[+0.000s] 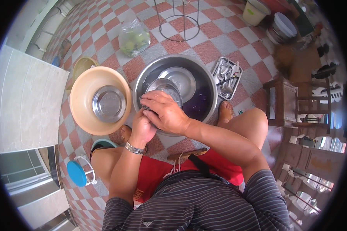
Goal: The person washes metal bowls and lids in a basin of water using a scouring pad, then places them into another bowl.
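Over the near left rim of a large metal basin (213,111), a tilted metal bowl (173,86) is held by my left hand (143,124), which wears a metal watch at the wrist. My right hand (167,111) presses a dark steel-wool scourer (146,107) at the bowl's near left edge; the fingers partly hide it. Another round metal dish (188,82) lies in the liquid inside the basin. To the left, an orange plastic basin (78,106) holds a shiny metal dish (109,103).
A metal tray (237,83) of spoons and other utensils sits right of the basin. Beyond are a plastic bag (134,39) of green produce and a wire stand (198,27). A blue-topped stool (76,173) stands left; a wooden chair (287,101) is at right.
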Tool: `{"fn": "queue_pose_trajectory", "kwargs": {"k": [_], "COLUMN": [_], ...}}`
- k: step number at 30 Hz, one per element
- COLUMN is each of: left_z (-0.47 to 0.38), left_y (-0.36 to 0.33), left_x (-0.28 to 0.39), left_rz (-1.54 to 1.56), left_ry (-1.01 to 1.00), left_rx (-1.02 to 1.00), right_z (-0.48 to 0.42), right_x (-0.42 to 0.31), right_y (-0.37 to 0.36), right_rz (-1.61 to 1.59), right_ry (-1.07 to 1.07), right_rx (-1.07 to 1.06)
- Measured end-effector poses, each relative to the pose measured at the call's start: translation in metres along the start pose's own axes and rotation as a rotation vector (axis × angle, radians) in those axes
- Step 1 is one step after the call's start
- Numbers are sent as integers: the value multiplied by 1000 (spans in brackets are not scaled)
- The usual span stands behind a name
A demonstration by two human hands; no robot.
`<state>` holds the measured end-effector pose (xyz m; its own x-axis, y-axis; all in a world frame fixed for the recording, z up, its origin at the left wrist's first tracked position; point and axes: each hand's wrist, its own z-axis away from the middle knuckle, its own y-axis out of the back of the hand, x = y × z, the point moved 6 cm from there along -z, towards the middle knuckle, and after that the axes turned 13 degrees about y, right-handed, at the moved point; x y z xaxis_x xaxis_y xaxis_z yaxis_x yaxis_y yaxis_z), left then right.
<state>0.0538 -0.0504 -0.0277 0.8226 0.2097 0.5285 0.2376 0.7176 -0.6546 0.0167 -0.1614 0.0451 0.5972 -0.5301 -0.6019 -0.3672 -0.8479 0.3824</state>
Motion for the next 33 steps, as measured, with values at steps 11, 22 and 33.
{"fn": "queue_pose_trajectory", "kwargs": {"k": [11,22,33], "left_z": [1,10,25], "left_y": [28,21,13], "left_x": [2,31,56], "left_rz": [56,35,-3], "left_ry": [-62,-203,-95], "left_rx": [-131,-177,-232], "right_z": [27,62,46], "right_x": [94,117,114], "right_y": [32,13,29], "right_rz": [-46,-597,-421], "right_ry": [-574,-978,-872], "right_rx": [313,565,378]}}
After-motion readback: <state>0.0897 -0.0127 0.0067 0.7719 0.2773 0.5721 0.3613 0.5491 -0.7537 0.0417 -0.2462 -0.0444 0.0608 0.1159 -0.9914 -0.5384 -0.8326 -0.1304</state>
